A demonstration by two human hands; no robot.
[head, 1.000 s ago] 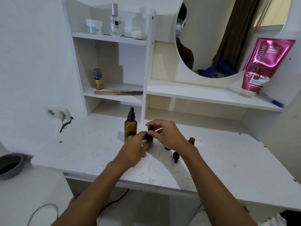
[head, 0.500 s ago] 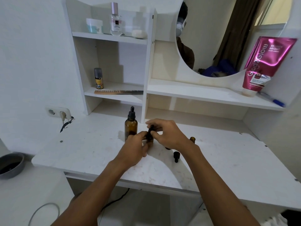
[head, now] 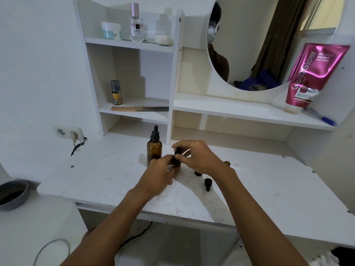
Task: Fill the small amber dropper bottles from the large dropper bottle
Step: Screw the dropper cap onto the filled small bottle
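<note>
The small amber bottle (head: 177,162) is held upright just above the white table (head: 96,179), near its middle, between the two hands. The left hand (head: 159,174) grips the bottle's body with curled fingers. The right hand (head: 198,157) comes in from above, thumb and fingertips pinching the black cap (head: 177,150) on the bottle's top. Whether the cap is screwed down or already loose cannot be told.

Compared with a second ago, almost nothing has shifted. Both hands sit in the same spot, and the right fingers are only a little more bunched round the cap.

The large dropper bottle (head: 154,149) stands upright just left of the hands, close to the left knuckles, its dropper top on. Behind the right wrist an open little bottle (head: 227,163) shows its neck, and another dark bottle (head: 197,173) peeks out under the right hand. A loose dropper cap (head: 207,184) lies on the table just beside the right wrist. These have all stayed put.
</note>
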